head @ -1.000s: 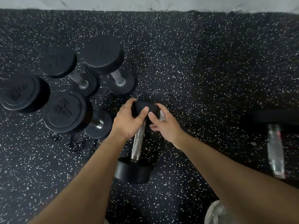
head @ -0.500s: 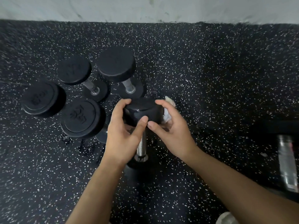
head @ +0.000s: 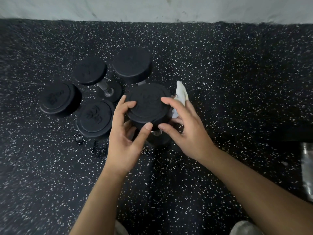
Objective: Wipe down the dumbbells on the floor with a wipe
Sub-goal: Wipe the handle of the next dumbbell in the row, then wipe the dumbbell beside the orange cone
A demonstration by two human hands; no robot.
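A black dumbbell stands upright on the speckled floor, its round top head facing me. My left hand grips the left side of that head with thumb and fingers. My right hand holds its right side, and a crumpled white wipe sticks out between those fingers and the head. The handle and lower head are mostly hidden below.
Several more black dumbbells stand on end just left. Another dumbbell's chrome handle lies at the right edge. A pale wall runs along the back. Shoe tips show at the bottom.
The dumbbell was tipped up from lying on the floor to standing on end, both hands on its top head. The wipe came into view by my right fingers.
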